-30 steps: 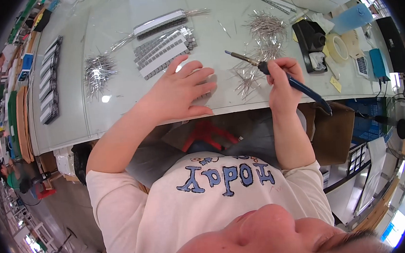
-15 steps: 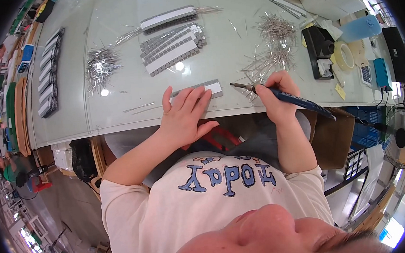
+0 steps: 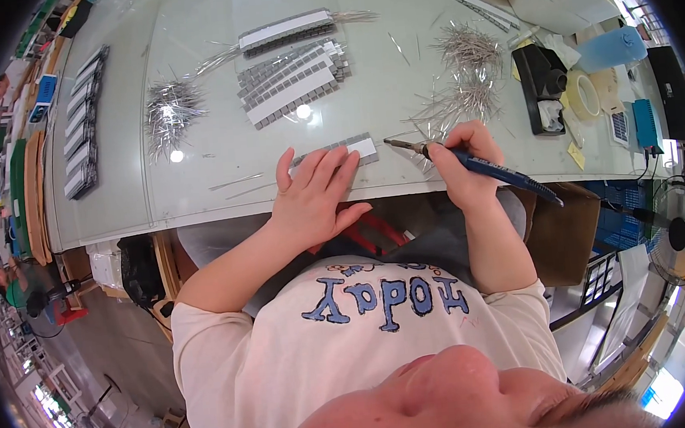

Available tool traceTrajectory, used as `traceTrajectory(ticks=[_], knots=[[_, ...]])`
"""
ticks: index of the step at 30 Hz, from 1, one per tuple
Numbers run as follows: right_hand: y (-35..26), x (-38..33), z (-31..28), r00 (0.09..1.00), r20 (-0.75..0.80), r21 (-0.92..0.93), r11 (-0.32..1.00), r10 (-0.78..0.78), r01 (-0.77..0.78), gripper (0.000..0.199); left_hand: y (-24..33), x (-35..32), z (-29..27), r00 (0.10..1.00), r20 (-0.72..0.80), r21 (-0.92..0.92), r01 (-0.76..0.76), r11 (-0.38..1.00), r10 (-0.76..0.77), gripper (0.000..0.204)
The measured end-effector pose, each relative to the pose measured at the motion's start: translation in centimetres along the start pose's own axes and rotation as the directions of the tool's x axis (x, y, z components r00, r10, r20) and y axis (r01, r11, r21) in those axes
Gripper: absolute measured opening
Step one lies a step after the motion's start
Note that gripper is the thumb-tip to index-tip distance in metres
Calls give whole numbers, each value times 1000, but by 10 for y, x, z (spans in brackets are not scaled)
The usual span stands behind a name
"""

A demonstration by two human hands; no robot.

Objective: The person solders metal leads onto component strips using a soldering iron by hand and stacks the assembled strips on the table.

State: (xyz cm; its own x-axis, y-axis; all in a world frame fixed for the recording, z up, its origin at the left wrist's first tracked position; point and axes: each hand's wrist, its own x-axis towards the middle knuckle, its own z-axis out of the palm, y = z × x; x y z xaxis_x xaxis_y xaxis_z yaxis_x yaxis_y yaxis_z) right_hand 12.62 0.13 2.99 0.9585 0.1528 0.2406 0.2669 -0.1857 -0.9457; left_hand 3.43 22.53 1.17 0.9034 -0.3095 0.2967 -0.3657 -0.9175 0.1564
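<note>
My right hand [image 3: 471, 159] is closed around a dark blue soldering iron [image 3: 504, 174]. The iron's metal tip points left, just short of the right end of a strip of grey squares with a white band [image 3: 362, 147]. My left hand [image 3: 309, 194] lies on that strip with fingers stretched and spread, pressing it to the table by the near edge; the fingers hide much of the strip. Thin silver wires [image 3: 237, 181] lie left of my left hand. Beyond the iron is a loose heap of silver wire pieces [image 3: 466, 96].
Similar strips are piled [image 3: 288, 85] at the table's middle, and a row of them [image 3: 86, 125] stands at left. Another wire heap [image 3: 174, 113] lies between. At right are a black holder [image 3: 539, 86], a tape roll [image 3: 582, 97] and a blue bottle [image 3: 611, 49].
My right hand and the soldering iron have shifted slightly left, bringing the tip a little closer to the strip's end. My left hand has stayed nearly still.
</note>
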Motion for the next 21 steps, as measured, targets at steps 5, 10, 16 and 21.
traceTrajectory(ticks=[5,10,16,21], knots=[[1,1,1,999,-13,2,1000,-30,30,22,0,0,-1,1000,-8,14,5,1000,-5,66],[1,1,3,999,-14,7,999,-46,46,22,-1,0,0,1000,-19,6,11,1000,-10,66],[3,-1,4,999,-5,44,998,-45,45,22,-1,1,1,1000,-19,4,11,1000,-11,65],[4,0,6,1000,4,38,999,-25,25,22,-1,1,0,1000,-19,5,11,1000,-11,65]])
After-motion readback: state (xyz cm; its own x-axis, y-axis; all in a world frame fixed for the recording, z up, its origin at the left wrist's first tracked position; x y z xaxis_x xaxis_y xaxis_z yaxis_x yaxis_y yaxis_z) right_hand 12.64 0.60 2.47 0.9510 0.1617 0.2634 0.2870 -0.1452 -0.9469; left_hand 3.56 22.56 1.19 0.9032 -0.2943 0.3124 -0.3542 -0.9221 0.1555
